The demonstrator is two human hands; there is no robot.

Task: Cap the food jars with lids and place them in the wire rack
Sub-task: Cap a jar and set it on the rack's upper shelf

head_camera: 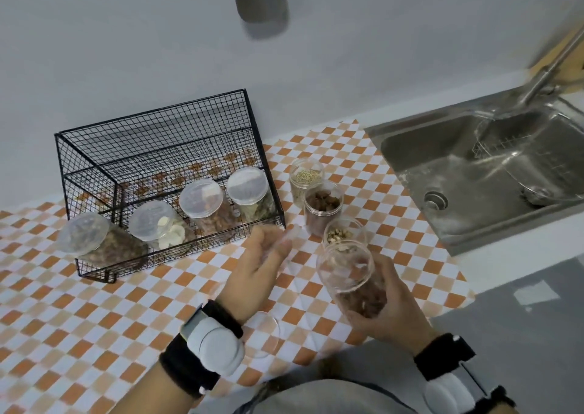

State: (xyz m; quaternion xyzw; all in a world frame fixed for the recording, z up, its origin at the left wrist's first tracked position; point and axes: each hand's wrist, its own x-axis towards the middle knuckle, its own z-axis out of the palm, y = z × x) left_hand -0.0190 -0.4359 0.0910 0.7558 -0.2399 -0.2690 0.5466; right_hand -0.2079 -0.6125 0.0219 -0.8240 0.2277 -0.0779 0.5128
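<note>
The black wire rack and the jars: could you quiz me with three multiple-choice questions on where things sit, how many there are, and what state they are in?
1. Where does the black wire rack stand?
A. in the steel sink
B. on the orange-and-white checkered counter, left of the sink
C. on the floor

2. How many clear lidded jars lie in the rack?
A. two
B. four
C. six

3. The clear jar of brown food in the right hand is:
A. uncapped
B. capped
C. empty

Answers: 1 B, the rack rests on the checkered surface; 2 B, four lids face the camera; 3 A, its mouth looks open, while the left hand holds a clear lid.
</note>
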